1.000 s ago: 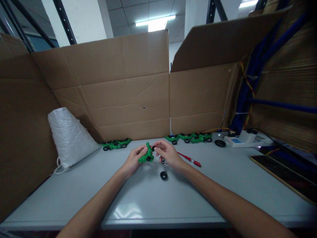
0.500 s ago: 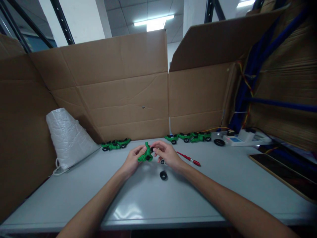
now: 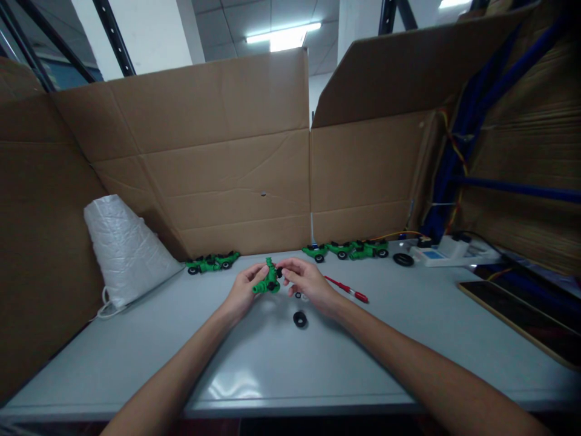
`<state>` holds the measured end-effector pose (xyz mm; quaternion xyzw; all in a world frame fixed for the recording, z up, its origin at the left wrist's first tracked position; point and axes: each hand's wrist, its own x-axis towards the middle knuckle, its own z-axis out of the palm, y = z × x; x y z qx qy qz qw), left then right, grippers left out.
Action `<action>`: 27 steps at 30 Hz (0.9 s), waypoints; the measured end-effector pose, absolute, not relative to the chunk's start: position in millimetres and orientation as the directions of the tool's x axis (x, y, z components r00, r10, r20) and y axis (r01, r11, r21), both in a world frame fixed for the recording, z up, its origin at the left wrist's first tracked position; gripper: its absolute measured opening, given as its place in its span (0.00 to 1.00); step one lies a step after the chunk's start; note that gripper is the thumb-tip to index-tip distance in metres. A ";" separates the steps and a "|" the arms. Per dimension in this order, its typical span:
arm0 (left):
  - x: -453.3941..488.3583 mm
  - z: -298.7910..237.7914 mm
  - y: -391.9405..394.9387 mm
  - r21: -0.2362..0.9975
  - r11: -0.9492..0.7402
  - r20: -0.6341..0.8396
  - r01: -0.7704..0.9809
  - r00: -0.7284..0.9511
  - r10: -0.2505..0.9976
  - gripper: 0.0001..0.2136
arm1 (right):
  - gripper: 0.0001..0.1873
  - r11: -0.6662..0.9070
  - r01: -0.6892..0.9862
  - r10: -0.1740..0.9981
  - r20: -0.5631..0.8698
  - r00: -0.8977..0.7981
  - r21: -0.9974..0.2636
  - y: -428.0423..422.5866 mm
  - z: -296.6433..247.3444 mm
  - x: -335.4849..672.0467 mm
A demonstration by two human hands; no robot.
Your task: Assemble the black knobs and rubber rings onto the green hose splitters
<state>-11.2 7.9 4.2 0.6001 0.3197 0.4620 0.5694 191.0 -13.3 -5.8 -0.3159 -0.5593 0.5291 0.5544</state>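
Above the middle of the table, my left hand [image 3: 244, 290] is closed on a green toy car body [image 3: 271, 280], gripping it from its left side. My right hand [image 3: 306, 283] pinches a small black part [image 3: 279, 272], which looks like a wheel, at the right side of the car body. Whether that part is seated on the body I cannot tell. Just below my right fingers lies a small ring-like part [image 3: 298, 295]. A loose black tyre [image 3: 300, 319] lies flat on the table, nearer to me.
Green toy cars stand along the back, one group at left [image 3: 213, 262] and several at right [image 3: 345, 249]. A red screwdriver [image 3: 347, 289] lies right of my hand. Beyond it are black rings [image 3: 403, 259], a white power strip [image 3: 436, 254] and a dark panel [image 3: 521, 321]. A white wrapped bundle [image 3: 129, 254] stands left.
Both hands hold nearly the same pose, with the black part still at the car body's right side. The view has shifted very slightly.
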 end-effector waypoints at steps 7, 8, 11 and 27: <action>-11.7 2.5 9.9 0.976 -0.183 0.215 -0.120 0.368 0.905 0.24 | 0.22 0.283 -0.208 0.935 0.318 -0.156 -0.936 -9.8 -11.0 187.2; -11.8 2.5 9.9 0.974 -0.199 0.225 -0.107 0.362 0.905 0.24 | 0.22 0.290 -0.205 0.934 0.323 -0.151 -0.935 -9.2 -11.9 186.6; -12.4 2.9 10.2 0.965 -0.255 0.260 -0.062 0.353 0.899 0.24 | 0.24 0.308 -0.195 0.932 0.336 -0.137 -0.931 -8.2 -13.4 185.4; -11.9 4.1 3.6 0.857 -0.488 0.400 0.164 0.382 0.833 0.17 | 0.26 0.289 -0.144 0.941 0.309 -0.139 -0.946 -5.7 -22.0 182.1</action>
